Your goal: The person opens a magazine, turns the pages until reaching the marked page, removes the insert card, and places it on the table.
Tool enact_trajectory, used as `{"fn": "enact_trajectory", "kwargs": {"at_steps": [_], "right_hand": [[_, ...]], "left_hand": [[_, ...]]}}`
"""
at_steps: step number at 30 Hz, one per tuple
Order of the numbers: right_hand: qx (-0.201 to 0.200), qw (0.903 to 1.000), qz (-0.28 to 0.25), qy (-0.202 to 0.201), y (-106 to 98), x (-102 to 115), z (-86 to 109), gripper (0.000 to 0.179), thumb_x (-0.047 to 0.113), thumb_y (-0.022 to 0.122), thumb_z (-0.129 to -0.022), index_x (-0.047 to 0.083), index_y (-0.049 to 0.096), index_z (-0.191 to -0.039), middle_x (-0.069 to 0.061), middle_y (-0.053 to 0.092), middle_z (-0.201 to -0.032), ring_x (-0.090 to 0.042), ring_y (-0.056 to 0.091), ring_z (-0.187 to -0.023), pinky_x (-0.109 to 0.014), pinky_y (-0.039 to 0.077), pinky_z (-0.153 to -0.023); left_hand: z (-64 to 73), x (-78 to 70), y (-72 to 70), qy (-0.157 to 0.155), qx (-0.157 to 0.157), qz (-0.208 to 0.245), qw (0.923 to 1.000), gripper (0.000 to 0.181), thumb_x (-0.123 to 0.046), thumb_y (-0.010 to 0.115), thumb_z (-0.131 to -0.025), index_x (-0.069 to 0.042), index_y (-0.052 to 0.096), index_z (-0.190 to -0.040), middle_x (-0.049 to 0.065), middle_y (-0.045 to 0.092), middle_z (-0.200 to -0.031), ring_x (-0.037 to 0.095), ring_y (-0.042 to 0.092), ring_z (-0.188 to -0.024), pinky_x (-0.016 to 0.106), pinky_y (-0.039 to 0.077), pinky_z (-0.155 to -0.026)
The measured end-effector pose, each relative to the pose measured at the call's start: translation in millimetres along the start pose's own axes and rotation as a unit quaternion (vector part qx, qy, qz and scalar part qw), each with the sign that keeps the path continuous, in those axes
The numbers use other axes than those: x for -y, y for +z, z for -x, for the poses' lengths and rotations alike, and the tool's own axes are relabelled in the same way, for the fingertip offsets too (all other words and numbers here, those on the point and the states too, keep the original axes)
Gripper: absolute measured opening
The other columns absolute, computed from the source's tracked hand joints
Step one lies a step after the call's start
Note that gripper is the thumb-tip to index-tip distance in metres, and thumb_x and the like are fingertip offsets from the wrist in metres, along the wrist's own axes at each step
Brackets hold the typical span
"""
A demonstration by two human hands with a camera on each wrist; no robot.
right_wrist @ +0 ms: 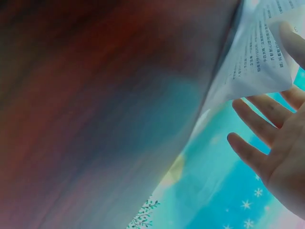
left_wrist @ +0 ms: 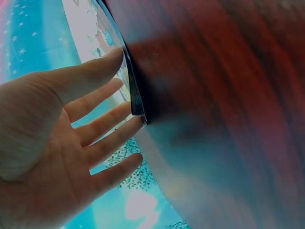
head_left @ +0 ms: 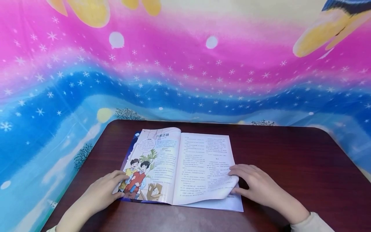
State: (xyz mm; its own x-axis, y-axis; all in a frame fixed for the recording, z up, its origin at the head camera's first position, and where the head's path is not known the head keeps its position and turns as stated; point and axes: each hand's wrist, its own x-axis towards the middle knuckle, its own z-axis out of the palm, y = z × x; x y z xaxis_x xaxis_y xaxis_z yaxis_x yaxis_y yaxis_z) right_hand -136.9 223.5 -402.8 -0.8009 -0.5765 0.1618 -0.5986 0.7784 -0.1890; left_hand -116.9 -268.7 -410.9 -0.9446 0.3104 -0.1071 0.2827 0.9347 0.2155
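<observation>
Magazine: lies open [head_left: 177, 167] on the dark red-brown table [head_left: 290, 154], near its front edge.
Right page: its lower outer corner [head_left: 204, 167] lifts and curls over the sheet beneath.
Right hand: pinches that corner [head_left: 255, 185], thumb against fingers.
Left hand: fingers spread [head_left: 99, 190], touching the magazine's left edge.
Backdrop: snowflake-patterned cloth [head_left: 185, 77] behind the table.
</observation>
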Motion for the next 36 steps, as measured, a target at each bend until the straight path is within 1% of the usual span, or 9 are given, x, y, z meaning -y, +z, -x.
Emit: {"fn": "enact_trajectory", "kwargs": {"at_steps": [6,10,13,16,19,22,28,32,36], "right_hand": [[-0.039,0.999,-0.018,0.009,-4.8,3.1,-9.2,0.047,0.035,0.087,-0.075,0.019,0.07,-0.115,0.0,0.064,-0.127,-0.023,0.058,-0.12,-0.05,0.045,-0.1],[-0.062,0.9976,-0.032,0.007,-7.3,5.7,-12.1,0.044,0.034,0.088,-0.073,0.02,0.07,-0.111,0.002,0.064,-0.125,-0.023,0.059,-0.118,-0.05,0.046,-0.098],[-0.072,0.9965,-0.041,0.009,-9.6,8.2,-13.0,0.042,0.035,0.089,-0.072,0.022,0.07,-0.107,0.003,0.065,-0.124,-0.023,0.059,-0.117,-0.05,0.046,-0.097],[-0.084,0.9953,-0.046,0.011,-11.3,10.7,-13.4,0.042,0.037,0.089,-0.071,0.023,0.07,-0.105,0.004,0.065,-0.123,-0.022,0.058,-0.118,-0.05,0.046,-0.097],[-0.103,0.9935,-0.047,0.007,-12.9,13.2,-15.1,0.043,0.036,0.09,-0.07,0.023,0.069,-0.105,0.005,0.065,-0.122,-0.022,0.058,-0.118,-0.049,0.045,-0.096],[-0.116,0.992,-0.048,0.005,-15.9,16.5,-19.0,0.042,0.035,0.09,-0.07,0.022,0.069,-0.104,0.004,0.065,-0.123,-0.022,0.058,-0.118,-0.049,0.045,-0.096],[-0.119,0.9909,-0.062,0.013,-22.0,23.6,-30.0,0.04,0.036,0.089,-0.071,0.021,0.07,-0.103,0.002,0.065,-0.123,-0.024,0.057,-0.12,-0.05,0.044,-0.098],[-0.119,0.9907,-0.064,0.017,-25.6,27.6,-36.0,0.039,0.035,0.09,-0.07,0.022,0.069,-0.1,0.002,0.066,-0.12,-0.025,0.057,-0.119,-0.05,0.045,-0.099],[-0.121,0.9908,-0.058,0.019,-29.6,31.8,-38.0,0.038,0.034,0.091,-0.069,0.022,0.069,-0.097,0.002,0.067,-0.118,-0.025,0.059,-0.116,-0.051,0.045,-0.097]], "left_hand": [[-1.8,-9.1,-2.2,0.01,-0.011,-0.009,0.9998,0.051,-0.026,0.085,-0.077,-0.009,0.068,-0.122,0.014,0.061,-0.128,0.039,0.058,-0.116,0.059,0.049,-0.092],[-4.2,-22.5,-5.8,0.024,-0.038,0.004,0.999,0.048,-0.027,0.082,-0.082,-0.01,0.067,-0.125,0.014,0.061,-0.13,0.039,0.057,-0.12,0.06,0.047,-0.094],[-7.5,-36.1,-8.6,0.044,-0.07,0.018,0.9964,0.041,-0.024,0.079,-0.086,-0.012,0.069,-0.123,0.009,0.064,-0.128,0.034,0.059,-0.119,0.056,0.048,-0.096],[-11.0,-53.0,-10.9,0.074,-0.097,0.026,0.9923,0.036,-0.022,0.077,-0.088,-0.013,0.069,-0.122,0.005,0.065,-0.125,0.029,0.06,-0.118,0.052,0.048,-0.097],[-15.3,-72.7,-12.6,0.098,-0.113,0.036,0.9881,0.034,-0.025,0.075,-0.09,-0.016,0.069,-0.122,0.002,0.065,-0.127,0.026,0.059,-0.12,0.051,0.046,-0.1],[-21.0,-91.4,-15.2,0.12,-0.114,0.062,0.9842,0.035,-0.027,0.071,-0.093,-0.018,0.067,-0.126,-0.001,0.063,-0.131,0.024,0.057,-0.123,0.05,0.044,-0.102],[-38.1,-120.6,-19.2,0.161,-0.082,0.141,0.9734,0.041,-0.031,0.067,-0.096,-0.021,0.061,-0.135,-0.005,0.059,-0.137,0.019,0.052,-0.129,0.049,0.042,-0.105],[-48.4,-135.5,-20.2,0.186,-0.076,0.161,0.9663,0.044,-0.036,0.067,-0.095,-0.022,0.059,-0.137,-0.007,0.058,-0.138,0.016,0.051,-0.13,0.046,0.042,-0.106],[-53.5,-147.0,-19.3,0.211,-0.077,0.169,0.9596,0.045,-0.035,0.068,-0.095,-0.022,0.059,-0.137,-0.007,0.058,-0.138,0.015,0.052,-0.129,0.045,0.043,-0.105]]}}
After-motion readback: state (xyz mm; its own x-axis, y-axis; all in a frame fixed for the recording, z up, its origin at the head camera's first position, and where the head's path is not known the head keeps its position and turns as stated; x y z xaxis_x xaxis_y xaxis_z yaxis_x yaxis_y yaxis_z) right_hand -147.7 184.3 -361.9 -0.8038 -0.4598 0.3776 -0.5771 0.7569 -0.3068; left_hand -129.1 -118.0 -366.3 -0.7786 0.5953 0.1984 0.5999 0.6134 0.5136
